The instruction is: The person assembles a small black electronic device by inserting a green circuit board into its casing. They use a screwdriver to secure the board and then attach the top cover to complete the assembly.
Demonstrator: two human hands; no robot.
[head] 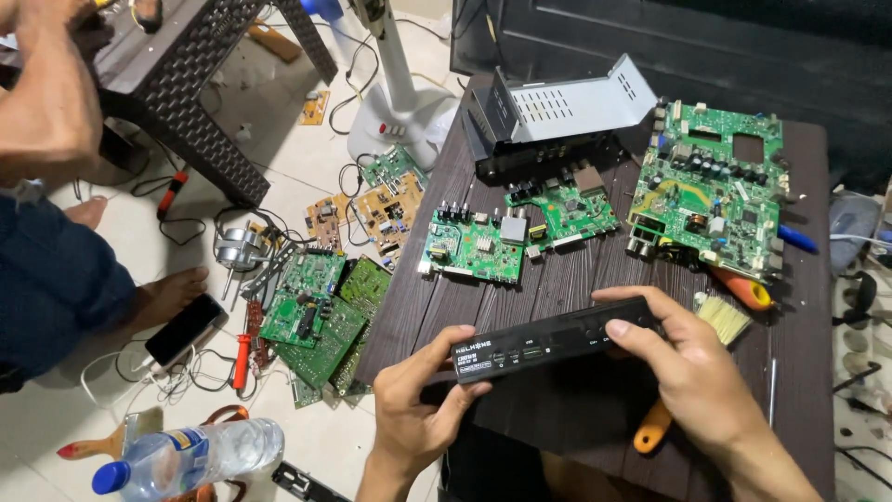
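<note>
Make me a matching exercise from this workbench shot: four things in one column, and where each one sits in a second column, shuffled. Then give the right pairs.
Things:
1. black set-top box
2. plastic water bottle
3. large green circuit board
4. smartphone

Places:
A. on the floor beside another person's bare foot
B. at the far right of the dark table
C. held between the left hand and the right hand
D. lying on its side on the floor at the bottom left

Pairs: 1-C, 2-D, 3-B, 4-A
</note>
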